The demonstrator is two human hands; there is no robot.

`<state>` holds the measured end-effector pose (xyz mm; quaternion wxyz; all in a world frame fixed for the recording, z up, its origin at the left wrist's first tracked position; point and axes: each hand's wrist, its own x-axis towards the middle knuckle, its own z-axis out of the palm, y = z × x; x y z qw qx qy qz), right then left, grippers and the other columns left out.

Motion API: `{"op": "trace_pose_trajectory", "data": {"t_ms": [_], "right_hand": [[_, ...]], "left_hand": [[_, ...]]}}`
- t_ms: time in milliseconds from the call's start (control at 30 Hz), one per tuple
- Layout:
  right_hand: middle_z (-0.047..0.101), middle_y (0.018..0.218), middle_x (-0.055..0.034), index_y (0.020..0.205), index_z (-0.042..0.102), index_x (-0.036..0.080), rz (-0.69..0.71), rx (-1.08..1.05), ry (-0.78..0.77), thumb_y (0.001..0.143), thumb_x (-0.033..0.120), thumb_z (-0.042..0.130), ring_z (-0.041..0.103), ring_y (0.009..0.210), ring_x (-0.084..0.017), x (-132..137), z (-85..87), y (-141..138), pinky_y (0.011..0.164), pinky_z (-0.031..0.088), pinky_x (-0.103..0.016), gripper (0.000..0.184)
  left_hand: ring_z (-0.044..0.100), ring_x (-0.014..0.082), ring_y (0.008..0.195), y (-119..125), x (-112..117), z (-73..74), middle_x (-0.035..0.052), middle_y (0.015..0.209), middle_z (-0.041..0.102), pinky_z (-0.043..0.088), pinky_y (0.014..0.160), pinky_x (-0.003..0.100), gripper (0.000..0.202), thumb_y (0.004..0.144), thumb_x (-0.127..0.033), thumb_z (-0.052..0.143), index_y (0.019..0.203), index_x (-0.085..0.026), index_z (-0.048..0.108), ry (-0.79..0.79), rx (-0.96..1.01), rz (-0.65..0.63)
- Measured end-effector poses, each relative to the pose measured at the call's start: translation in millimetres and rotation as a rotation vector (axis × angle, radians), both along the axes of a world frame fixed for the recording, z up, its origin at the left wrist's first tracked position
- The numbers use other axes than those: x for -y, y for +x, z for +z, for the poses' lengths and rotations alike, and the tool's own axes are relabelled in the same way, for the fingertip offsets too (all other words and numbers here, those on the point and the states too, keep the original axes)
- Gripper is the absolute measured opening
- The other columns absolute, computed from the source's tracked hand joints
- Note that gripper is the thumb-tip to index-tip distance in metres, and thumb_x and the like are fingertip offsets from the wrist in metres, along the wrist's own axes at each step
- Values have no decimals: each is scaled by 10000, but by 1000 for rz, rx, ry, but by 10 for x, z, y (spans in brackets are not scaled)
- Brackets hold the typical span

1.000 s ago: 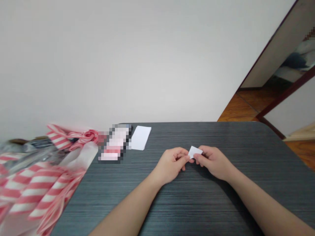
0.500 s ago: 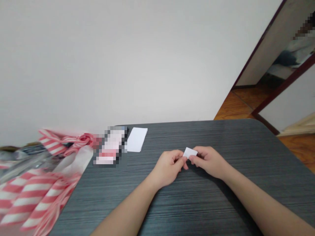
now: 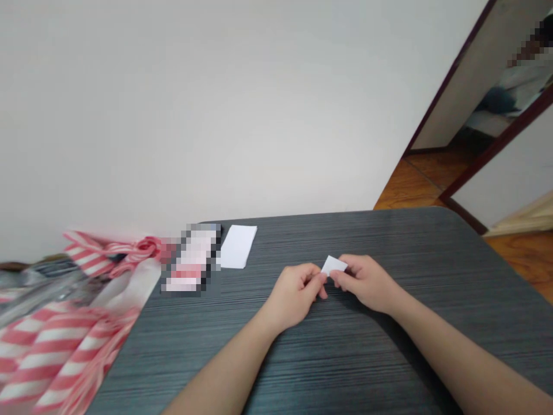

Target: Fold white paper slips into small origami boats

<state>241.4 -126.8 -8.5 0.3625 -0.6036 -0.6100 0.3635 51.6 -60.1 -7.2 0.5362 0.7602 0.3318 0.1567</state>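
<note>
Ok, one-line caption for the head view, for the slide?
Left hand and right hand pinch a small white paper piece over a dark grey table.

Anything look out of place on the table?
The crumpled pink-striped plastic bag sags over the table's left edge, looking untidy. The small white paper between the left hand and right hand looks undamaged.

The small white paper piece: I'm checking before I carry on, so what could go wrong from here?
The small white paper piece is pinched between the left hand and right hand, so uneven pulling could crease or tear it. Its small size means it might slip onto the dark table. If it landed near the white paper sheet, the two could get mixed up.
</note>
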Motion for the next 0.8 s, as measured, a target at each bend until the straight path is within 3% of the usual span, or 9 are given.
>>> {"op": "trace_pose_trajectory", "data": {"t_ms": [433, 800], "right_hand": [[600, 601, 15, 697, 601, 173, -34, -138, -10, 911, 254, 567, 552, 555, -118, 21, 43, 43, 571, 415, -228, 232], [569, 584, 26, 694, 584, 179, -31, -158, -30, 914, 258, 562, 532, 546, -117, 1, -2, 51, 564, 406, -233, 235]], "left_hand": [[515, 96, 498, 31, 5, -26, -3, 616, 634, 408, 503, 199, 319, 928, -405, 509, 733, -168, 595, -124, 77, 102], [516, 94, 501, 16, 16, -8, -5, 583, 611, 418, 518, 199, 351, 941, -383, 486, 685, -167, 589, -82, 74, 114]]}}
